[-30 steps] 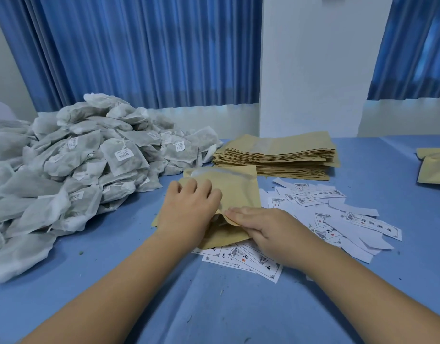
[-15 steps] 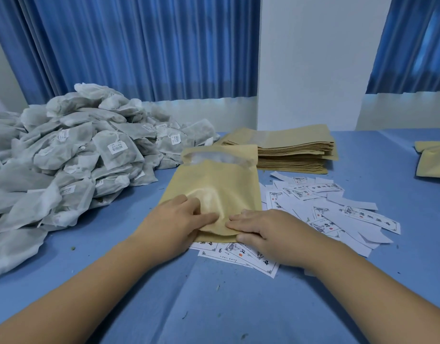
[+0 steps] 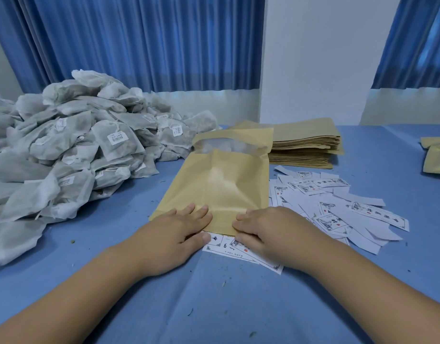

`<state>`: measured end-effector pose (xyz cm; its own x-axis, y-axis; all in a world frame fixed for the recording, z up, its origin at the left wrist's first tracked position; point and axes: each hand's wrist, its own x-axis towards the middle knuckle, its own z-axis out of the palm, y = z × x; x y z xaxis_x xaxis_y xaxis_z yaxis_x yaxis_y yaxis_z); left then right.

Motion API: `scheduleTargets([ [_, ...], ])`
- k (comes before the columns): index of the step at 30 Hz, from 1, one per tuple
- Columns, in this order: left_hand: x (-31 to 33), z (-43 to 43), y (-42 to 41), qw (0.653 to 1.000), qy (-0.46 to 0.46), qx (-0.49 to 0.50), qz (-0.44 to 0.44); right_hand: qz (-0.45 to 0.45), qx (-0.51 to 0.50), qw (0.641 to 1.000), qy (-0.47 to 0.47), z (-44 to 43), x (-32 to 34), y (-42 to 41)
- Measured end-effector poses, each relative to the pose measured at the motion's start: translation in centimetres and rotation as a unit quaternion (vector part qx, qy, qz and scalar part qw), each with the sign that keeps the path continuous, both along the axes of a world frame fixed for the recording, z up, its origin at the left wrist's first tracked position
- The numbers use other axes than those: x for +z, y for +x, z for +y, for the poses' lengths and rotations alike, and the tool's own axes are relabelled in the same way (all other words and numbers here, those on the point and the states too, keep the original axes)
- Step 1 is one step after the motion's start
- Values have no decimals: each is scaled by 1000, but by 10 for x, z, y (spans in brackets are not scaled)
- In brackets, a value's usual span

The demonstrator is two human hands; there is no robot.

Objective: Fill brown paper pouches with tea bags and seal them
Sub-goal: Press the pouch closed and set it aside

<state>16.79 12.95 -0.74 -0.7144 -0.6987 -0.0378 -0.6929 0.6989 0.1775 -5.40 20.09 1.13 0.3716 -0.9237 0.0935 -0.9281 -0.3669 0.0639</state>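
A brown paper pouch (image 3: pixel 221 180) lies flat on the blue table, its open mouth pointing away from me with white showing inside. My left hand (image 3: pixel 174 234) rests on the pouch's near left corner with straight fingers pressing down. My right hand (image 3: pixel 266 229) presses the near right corner in the same way. A big heap of grey-white tea bags (image 3: pixel 72 150) fills the left side. Behind the pouch stands a stack of empty brown pouches (image 3: pixel 306 142).
Loose printed paper labels (image 3: pixel 338 204) are scattered to the right of the pouch and under its near edge. More brown pouches (image 3: pixel 436 155) lie at the far right edge. Blue curtains and a white wall close off the back.
The pouch has been unfolded from bent over to lying flat and stretched out. Both hands slid toward me to its near edge.
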Motion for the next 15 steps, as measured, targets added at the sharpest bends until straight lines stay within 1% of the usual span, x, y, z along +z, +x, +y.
scheduleTargets([
  [2,0,5,-3,1000,-17,14,-22,6,0,1000,-17,0,0,3],
  [6,3,8,-12,999,-15,46,-22,60,-11,996,-60,-2,-3,11],
  [8,3,9,-14,998,-39,47,-16,71,-19,995,-66,-3,-4,14],
  [9,2,9,-14,997,-61,43,3,65,-24,995,-68,-5,-4,14],
  [11,-1,11,-10,992,-88,35,83,39,-35,996,-67,-5,-3,12],
  [13,-3,10,-4,983,-81,24,164,-8,-50,996,-71,-4,-1,9],
  [15,-1,7,0,975,-89,-3,205,-62,-64,992,-85,-2,2,5],
])
